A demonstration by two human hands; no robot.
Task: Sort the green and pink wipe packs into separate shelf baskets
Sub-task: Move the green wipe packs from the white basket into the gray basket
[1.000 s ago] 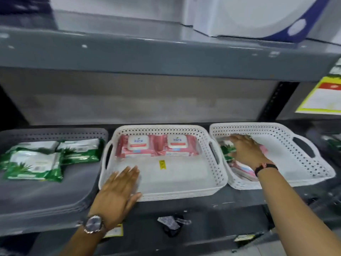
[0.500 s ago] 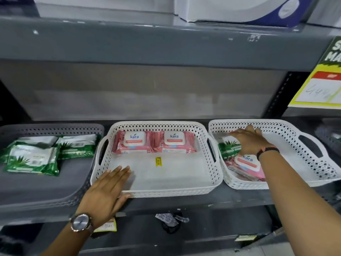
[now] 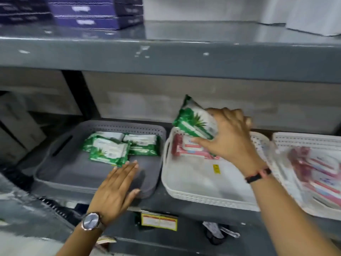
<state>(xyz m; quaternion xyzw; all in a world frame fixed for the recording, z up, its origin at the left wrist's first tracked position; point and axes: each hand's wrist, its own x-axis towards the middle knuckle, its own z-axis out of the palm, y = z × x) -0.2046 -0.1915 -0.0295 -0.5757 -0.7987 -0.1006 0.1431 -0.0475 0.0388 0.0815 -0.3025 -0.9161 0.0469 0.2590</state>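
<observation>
My right hand [image 3: 231, 134] grips a green wipe pack [image 3: 194, 120], tilted in the air over the back of the middle white basket [image 3: 201, 195]. Pink wipe packs [image 3: 186, 147] lie at the back of that basket, partly hidden by my hand. The grey basket [image 3: 73, 174] on the left holds three green packs [image 3: 110, 149]. My left hand [image 3: 117, 189] lies flat, fingers apart, on the grey basket's front right rim. The right white basket [image 3: 295, 143] holds blurred pink packs [image 3: 317, 170].
A grey shelf board [image 3: 166, 58] runs overhead, with purple boxes [image 3: 88, 13] and white boxes [image 3: 304, 13] on it. A dark upright post [image 3: 81, 95] stands behind the grey basket. A yellow price tag [image 3: 158, 221] hangs on the shelf's front edge.
My right hand has lifted a green pack out of the right basket and carried it left over the middle basket. My left hand shifted from the middle basket to the grey basket. The view swung left.
</observation>
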